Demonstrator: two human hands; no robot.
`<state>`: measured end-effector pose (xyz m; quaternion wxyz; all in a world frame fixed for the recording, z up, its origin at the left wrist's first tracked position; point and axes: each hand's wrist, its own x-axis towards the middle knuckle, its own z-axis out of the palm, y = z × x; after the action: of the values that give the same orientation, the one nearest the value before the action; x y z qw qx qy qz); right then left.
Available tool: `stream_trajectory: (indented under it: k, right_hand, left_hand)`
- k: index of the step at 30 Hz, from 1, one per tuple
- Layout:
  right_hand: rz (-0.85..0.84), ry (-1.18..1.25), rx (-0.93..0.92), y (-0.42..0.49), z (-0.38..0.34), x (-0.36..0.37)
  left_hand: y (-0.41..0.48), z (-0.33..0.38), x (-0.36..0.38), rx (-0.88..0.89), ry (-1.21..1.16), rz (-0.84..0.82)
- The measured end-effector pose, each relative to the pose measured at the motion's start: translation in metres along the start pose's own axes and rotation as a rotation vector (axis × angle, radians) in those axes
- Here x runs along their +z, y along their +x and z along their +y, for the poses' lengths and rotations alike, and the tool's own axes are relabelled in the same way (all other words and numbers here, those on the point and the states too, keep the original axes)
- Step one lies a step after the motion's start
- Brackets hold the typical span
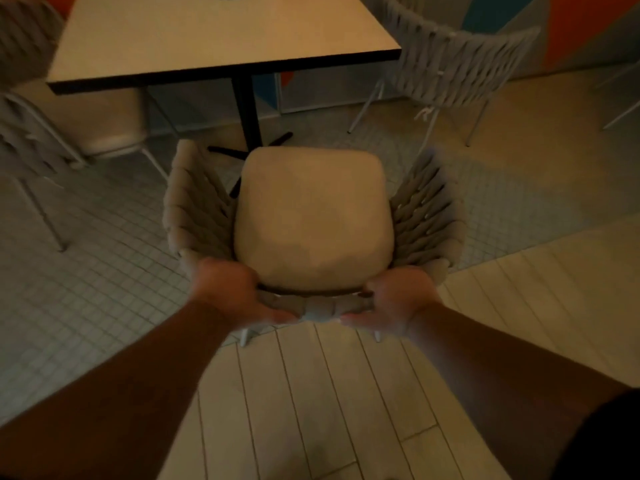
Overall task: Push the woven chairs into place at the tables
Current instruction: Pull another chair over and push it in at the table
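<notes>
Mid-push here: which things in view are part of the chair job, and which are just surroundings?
Part of the job:
- woven chair, its back gripped by left hand and right hand
- table ahead, seat not yet under it
- second woven chair at right
- chairs at left

Just surroundings:
- tiled floor
- plank floor
- coloured wall

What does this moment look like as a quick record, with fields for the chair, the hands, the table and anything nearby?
chair: woven chair with cream seat cushion, facing the table, not yet tucked under
left hand: left hand gripping the chair's back rail
right hand: right hand gripping the same rail
table: pale square top with dark edge, black pedestal leg
nearby: second woven chair at right, another chair at left
floor: small tiles under the chair, planks near the person
</notes>
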<state>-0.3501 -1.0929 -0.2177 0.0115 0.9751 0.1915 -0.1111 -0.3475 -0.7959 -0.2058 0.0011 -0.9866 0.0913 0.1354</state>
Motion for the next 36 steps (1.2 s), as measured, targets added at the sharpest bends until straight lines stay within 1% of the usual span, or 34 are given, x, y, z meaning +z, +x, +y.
stream_trajectory:
  k: [3,5,9,12,16,21,27,32,34,36]
  right_hand:
    - [0.018,-0.057,-0.043,0.001,0.03,-0.004]
    - [-0.007,-0.08,-0.072,0.002,0.048,-0.008]
    - [-0.055,-0.13,-0.129,0.009,0.07,-0.012]
    - [-0.041,-0.142,-0.152,0.011,0.076,-0.011]
    - [-0.025,-0.094,-0.168,0.012,0.08,-0.008]
    - [-0.013,-0.063,-0.191,0.012,0.08,-0.005]
    - [0.035,-0.098,-0.213,0.012,0.079,-0.004]
    - [0.06,-0.078,-0.169,0.012,0.077,-0.005]
    - [0.056,-0.085,-0.182,0.01,0.077,-0.005]
    - [0.094,-0.096,-0.2,0.008,0.077,-0.007]
  left_hand:
    - [-0.011,0.029,0.012,-0.11,-0.084,0.046]
    - [-0.018,0.051,0.019,-0.196,-0.156,0.055]
    - [-0.025,0.079,0.028,-0.258,-0.207,0.096]
    - [-0.027,0.084,0.029,-0.257,-0.178,0.136]
    - [-0.028,0.086,0.028,-0.242,-0.141,0.115]
    - [-0.026,0.082,0.024,-0.215,-0.076,0.14]
    - [-0.025,0.078,0.025,-0.168,-0.069,0.225]
    - [-0.025,0.076,0.025,-0.143,-0.113,0.21]
    - [-0.025,0.074,0.027,-0.145,-0.098,0.172]
    - [-0.026,0.073,0.025,-0.153,-0.098,0.133]
